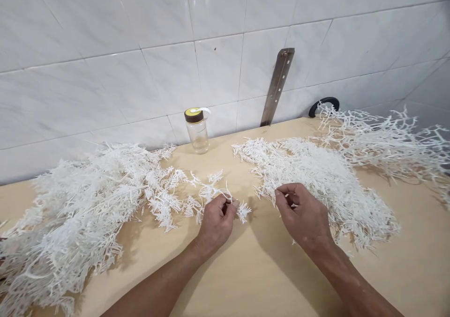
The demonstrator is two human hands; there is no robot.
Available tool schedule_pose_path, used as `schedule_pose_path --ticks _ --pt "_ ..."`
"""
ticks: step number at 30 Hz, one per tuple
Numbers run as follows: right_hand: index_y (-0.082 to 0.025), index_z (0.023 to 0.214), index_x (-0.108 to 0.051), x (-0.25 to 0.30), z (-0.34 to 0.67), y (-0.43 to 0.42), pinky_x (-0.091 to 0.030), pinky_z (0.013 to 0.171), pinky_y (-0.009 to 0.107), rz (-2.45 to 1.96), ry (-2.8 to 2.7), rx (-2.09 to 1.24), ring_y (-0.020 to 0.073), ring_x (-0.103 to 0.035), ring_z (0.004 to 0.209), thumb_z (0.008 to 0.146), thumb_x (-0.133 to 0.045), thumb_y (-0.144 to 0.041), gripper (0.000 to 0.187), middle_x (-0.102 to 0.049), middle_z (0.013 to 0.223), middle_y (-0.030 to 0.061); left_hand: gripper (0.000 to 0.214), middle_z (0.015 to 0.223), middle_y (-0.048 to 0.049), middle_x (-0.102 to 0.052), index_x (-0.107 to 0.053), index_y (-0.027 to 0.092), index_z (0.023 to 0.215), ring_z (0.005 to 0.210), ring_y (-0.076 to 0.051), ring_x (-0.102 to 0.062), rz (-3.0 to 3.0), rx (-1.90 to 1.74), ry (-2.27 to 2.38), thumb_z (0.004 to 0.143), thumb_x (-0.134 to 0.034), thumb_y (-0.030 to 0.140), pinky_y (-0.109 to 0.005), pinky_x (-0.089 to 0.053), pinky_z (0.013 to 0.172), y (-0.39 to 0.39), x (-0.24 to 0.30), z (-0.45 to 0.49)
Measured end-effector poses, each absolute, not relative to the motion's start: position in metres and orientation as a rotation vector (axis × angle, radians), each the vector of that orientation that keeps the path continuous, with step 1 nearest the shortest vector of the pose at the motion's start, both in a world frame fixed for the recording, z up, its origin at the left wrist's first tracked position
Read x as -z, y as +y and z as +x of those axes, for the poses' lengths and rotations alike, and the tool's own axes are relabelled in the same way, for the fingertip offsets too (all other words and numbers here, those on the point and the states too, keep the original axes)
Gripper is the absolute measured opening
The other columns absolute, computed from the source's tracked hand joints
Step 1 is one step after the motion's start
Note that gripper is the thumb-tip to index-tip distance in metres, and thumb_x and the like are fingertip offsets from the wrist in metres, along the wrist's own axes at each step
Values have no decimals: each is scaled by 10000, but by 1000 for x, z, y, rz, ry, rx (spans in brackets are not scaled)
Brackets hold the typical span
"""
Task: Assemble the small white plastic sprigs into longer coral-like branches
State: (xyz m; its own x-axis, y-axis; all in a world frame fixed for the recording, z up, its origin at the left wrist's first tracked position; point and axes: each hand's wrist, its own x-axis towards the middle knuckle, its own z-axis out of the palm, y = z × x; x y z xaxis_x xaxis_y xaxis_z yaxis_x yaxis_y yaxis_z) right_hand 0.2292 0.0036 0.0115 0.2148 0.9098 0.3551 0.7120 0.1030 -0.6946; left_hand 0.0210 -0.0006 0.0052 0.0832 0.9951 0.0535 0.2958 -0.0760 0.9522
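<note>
My left hand is closed on a thin white plastic-looking branch, whose feathery tufts spread to the left and past the fingertips. At the near-left corner of a heap of small white sprigs, my right hand is closed, thumb against fingers. What it pinches, if anything, is hidden. A big pile of tufted white branches lies on the left, its loose pieces reaching toward my left hand. Bare forked white stems lie heaped at the right back.
A clear bottle with a dark and yellow lid stands at the table's back edge. Against the tiled wall leans a metal strip with holes. A black curved object sits behind the bare stems. Everything rests on a light wooden table.
</note>
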Motion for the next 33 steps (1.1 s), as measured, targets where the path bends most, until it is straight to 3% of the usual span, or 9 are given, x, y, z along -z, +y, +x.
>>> schedule_pose_path --ticks 5,13,19,33 --pt "-202 870 -645 -15 230 5 -470 574 292 -1485 -1669 -157 126 -551 542 890 -535 -228 115 -653 892 64 296 610 26 -470 -546 173 720 558 -108 -436 1530 -1017 1339 900 -542 408 -229 -348 538 0 -8 22" --pt "-210 1064 -633 -12 193 -13 -504 602 281 -1188 -1874 -574 123 -578 611 948 -530 -213 155 -659 1089 86 272 636 14 -524 -560 170 731 592 -121 -471 1616 -1014 1366 903 -543 381 -242 -372 577 -1 -9 23" --pt "-205 985 -646 -4 189 -13 -456 585 270 -1251 -1905 -697 140 -564 586 937 -547 -230 113 -662 780 18 237 672 -6 -601 -602 166 762 622 -138 -544 1609 -1019 1354 894 -552 356 -247 -412 603 -1 -11 24" --pt "-199 908 -684 -10 191 -10 -419 558 258 -1368 -1787 -1035 147 -572 615 908 -537 -302 179 -660 703 1 214 671 4 -579 -575 172 774 625 -135 -518 1678 -957 1376 896 -523 340 -252 -398 610 0 -9 23"
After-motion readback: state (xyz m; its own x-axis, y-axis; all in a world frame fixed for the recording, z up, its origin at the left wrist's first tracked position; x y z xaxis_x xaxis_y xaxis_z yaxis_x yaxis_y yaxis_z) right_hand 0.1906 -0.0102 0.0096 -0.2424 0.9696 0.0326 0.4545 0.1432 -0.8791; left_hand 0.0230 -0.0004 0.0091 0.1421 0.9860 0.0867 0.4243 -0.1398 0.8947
